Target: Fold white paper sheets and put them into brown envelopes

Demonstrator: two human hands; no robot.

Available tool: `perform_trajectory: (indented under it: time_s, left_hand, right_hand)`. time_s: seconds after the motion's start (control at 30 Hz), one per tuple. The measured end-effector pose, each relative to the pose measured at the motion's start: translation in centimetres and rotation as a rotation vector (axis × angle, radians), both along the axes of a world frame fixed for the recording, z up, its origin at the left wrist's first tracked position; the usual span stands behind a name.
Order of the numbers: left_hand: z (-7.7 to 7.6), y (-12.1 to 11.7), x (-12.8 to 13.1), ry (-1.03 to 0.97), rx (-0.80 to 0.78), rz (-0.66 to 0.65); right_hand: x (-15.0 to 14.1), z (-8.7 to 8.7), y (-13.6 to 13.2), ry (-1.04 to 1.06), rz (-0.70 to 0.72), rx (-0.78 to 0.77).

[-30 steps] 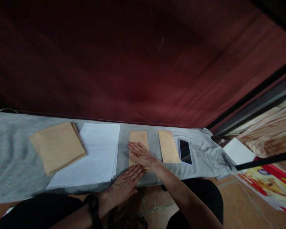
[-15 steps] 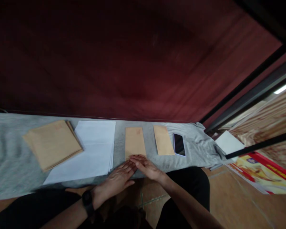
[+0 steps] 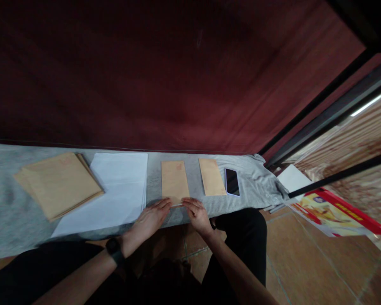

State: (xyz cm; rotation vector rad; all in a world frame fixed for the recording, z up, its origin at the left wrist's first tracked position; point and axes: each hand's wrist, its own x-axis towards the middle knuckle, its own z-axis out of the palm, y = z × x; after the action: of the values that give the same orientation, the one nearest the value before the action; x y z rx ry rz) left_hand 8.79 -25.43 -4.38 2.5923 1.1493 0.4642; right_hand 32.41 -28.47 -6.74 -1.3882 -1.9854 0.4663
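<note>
A brown paper envelope (image 3: pixel 174 180) lies on grey cloth in front of me, with a small reddish print in its far right corner. My left hand (image 3: pixel 155 215) pinches the left corner of its near end. At the right corner, my right hand (image 3: pixel 197 215) is closed in the same way. Between my fingertips the near edge shows as a pale line, and my fingers cover both corners. Another brown envelope (image 3: pixel 212 178) rests to the right, apart from my hands. White paper sheets (image 3: pixel 120 186) are spread to the left of the envelope in my hands.
A stack of brown envelopes (image 3: pixel 60 182) partly covers the white sheets. A phone (image 3: pixel 232 182) lies right of the second envelope. The grey cloth (image 3: pixel 257 186) meets a dark red panel (image 3: pixel 178 106). Black metal bars (image 3: pixel 320 101) and a red-yellow box (image 3: pixel 336 212) are on the right.
My hands were together, overlapping on the envelope's near end. They have moved apart to its two near corners, and the fingers have closed there. The view has shifted slightly.
</note>
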Motion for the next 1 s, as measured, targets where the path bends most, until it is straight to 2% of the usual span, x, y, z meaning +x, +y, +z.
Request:
perform_trajectory:
  time_s: [0.27, 0.47, 0.67, 0.8, 0.9, 1.0]
  left_hand:
    - [0.1, 0.3, 0.6, 0.047, 0.004, 0.060]
    - [0.5, 0.7, 0.9, 0.051, -0.012, 0.093]
    - [1.1, 0.7, 1.1, 0.046, -0.005, 0.106]
    - [1.2, 0.5, 1.2, 0.044, 0.013, 0.087]
    - [0.4, 0.4, 1.1, 0.038, 0.023, 0.078]
    - [-0.5, 0.0, 0.8, 0.076, 0.065, 0.070]
  right_hand:
    - [-0.8, 0.2, 0.7, -0.003, -0.144, -0.058]
    - [-1.6, 0.4, 1.1, 0.096, -0.225, -0.019]
    - [-2.3, 0.6, 1.0, 0.028, -0.302, -0.022]
    - [-3.8, 0.9, -0.1, -0.104, -0.221, -0.002]
    - [-5.3, 0.9, -1.5, -0.171, -0.078, -0.009]
    - [-6.0, 0.7, -2.5, -0.214, -0.029, -0.014]
